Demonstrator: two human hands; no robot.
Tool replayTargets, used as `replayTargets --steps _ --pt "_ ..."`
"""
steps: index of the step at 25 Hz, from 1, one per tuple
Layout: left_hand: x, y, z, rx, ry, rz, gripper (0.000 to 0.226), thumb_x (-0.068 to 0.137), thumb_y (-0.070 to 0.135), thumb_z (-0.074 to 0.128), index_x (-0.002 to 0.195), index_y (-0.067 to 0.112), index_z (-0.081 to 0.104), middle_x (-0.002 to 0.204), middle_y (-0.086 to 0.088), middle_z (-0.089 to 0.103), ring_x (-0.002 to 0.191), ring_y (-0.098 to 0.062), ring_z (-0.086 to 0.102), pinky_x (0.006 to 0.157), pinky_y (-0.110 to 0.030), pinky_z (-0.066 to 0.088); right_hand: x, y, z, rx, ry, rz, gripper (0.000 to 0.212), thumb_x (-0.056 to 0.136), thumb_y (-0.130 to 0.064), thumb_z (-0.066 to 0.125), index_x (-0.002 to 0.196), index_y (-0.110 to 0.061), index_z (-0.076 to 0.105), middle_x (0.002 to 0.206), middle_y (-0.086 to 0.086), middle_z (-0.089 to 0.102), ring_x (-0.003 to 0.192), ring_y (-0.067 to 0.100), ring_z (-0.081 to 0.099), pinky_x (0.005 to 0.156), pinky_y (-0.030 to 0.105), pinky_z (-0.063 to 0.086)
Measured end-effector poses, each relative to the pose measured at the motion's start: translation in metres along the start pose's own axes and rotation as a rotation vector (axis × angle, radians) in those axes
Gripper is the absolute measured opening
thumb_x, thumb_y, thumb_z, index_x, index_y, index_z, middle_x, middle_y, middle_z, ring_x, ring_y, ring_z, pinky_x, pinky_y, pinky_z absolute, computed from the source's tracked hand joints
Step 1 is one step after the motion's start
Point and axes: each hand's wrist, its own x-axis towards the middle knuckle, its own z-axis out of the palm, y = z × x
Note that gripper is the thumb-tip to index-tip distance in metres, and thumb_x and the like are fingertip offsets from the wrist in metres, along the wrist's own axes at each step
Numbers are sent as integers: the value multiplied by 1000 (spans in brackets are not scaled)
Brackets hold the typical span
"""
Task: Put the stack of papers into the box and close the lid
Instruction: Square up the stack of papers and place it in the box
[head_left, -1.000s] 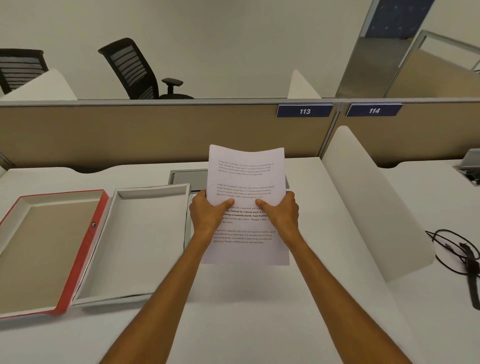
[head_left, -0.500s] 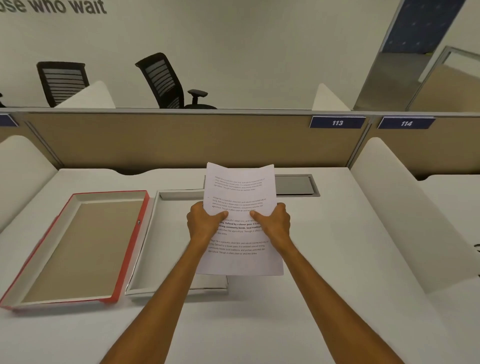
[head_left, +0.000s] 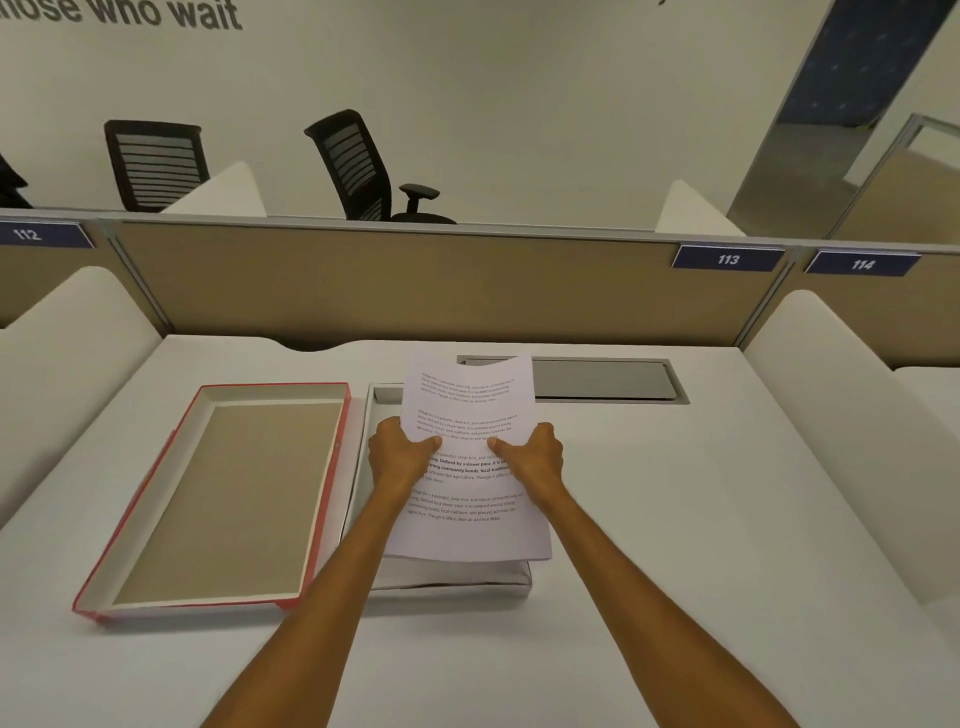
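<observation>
I hold a stack of white printed papers (head_left: 467, 410) above the desk, tilted toward me. My left hand (head_left: 397, 452) grips its left edge and my right hand (head_left: 535, 454) grips its right edge, thumbs on top. Under the papers lies the open white box tray (head_left: 363, 467), mostly hidden by the sheets and my left arm; its front wall (head_left: 467, 579) shows below the paper. The red-edged lid (head_left: 218, 493) with a brown inside lies flat, open, joined to the tray's left side.
White curved dividers stand at the desk's left (head_left: 72, 338) and right (head_left: 852, 415). A grey cable hatch (head_left: 602, 379) is set into the desk behind the papers. A tan partition (head_left: 395, 280) closes the back, with office chairs beyond it.
The papers and both hands have moved left, from beside the box to over the white tray. The view has swung left as well, so the box sits nearer the middle.
</observation>
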Motion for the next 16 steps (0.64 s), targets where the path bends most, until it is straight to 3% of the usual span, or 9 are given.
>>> replayTargets --steps 6,10,13,16 --pt "26 -35 -19 -33 -21 -60 32 82 15 74 111 5 65 118 -16 70 99 -33 70 71 -33 55 8 -6 45 -52 -72 55 54 83 -27 73 121 -1 45 126 16 59 111 32 61 89 40 56" --pt "42 -52 -20 -54 -52 -60 34 87 11 68 120 3 61 124 -17 67 107 -35 67 80 -39 56 18 -6 63 -82 -114 74 45 87 -22 68 123 -2 48 126 16 60 110 31 63 86 37 55" --pt "50 -63 -18 -55 -64 -61 35 90 12 65 123 3 58 127 -17 65 108 -35 66 77 -35 54 24 -1 73 -102 -139 87 36 90 -19 64 121 -2 54 124 15 63 107 30 64 83 35 56" --pt "56 -73 -13 -60 -80 -74 35 90 13 64 124 4 57 128 -17 64 109 -35 66 82 -41 56 28 5 81 -118 -154 105 34 92 -17 61 121 -1 54 125 16 63 107 30 64 80 30 53"
